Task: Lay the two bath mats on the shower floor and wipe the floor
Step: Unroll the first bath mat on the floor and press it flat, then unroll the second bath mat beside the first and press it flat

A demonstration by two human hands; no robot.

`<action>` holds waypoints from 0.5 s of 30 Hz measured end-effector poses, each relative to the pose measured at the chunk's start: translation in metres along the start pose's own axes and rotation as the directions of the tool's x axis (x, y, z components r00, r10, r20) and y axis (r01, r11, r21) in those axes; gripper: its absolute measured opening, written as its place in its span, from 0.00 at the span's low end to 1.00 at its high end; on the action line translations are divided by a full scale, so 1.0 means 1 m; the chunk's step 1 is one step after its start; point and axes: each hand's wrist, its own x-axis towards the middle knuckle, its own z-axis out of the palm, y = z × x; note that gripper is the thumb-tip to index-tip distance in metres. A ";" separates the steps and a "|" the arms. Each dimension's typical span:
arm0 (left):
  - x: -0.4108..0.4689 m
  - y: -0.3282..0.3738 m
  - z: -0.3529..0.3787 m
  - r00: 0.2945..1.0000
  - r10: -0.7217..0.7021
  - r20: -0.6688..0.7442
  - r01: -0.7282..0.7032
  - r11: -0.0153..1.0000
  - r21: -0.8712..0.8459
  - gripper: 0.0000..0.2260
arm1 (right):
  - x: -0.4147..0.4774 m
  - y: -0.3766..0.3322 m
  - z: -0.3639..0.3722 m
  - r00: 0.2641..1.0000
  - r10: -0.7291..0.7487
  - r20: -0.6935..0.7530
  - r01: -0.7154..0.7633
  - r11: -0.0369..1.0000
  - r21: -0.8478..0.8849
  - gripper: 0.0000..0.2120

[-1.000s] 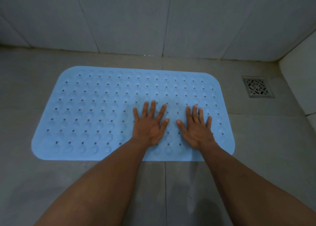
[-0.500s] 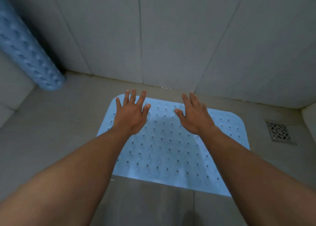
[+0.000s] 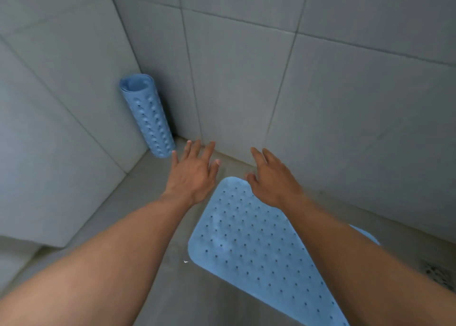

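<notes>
Item one, flat bath mat (image 3: 259, 246): blue, perforated, spread on the shower floor (image 3: 153, 202) alongside the tiled wall (image 3: 320, 116); this one I count as laid. Item two, rolled bath mat (image 3: 148, 116): same blue, standing on end in the corner where the two walls meet, leaning on the tile, not yet unrolled. Item three, drain grate (image 3: 439, 274): at the right edge, clear of the flat mat. No cloth or wiper is in view, so by my reckoning one mat and the whole wipe remain. My left hand (image 3: 195, 175): palm down, fingers spread, empty, raised over bare floor, with the tips near the foot of the roll but not touching it. My right hand (image 3: 274, 180): also empty and spread, above the near corner of the flat mat; whether it grazes the mat I cannot tell. Both arms are stretched forward, angled toward the corner.
</notes>
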 end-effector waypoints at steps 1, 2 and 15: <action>0.002 -0.008 -0.012 0.999 -0.028 -0.018 0.028 1.000 -0.004 0.25 | 0.005 -0.012 -0.005 1.000 -0.016 0.004 0.016 1.000 0.006 0.32; 0.004 -0.017 -0.024 0.998 -0.064 -0.026 0.064 0.998 -0.014 0.25 | 0.010 -0.024 -0.010 0.999 -0.031 0.014 0.031 0.999 0.015 0.32; 0.119 -0.178 -0.067 0.907 -0.402 -0.127 0.329 0.864 -0.381 0.19 | 0.192 -0.177 0.020 0.986 -0.155 0.063 0.142 0.974 0.176 0.31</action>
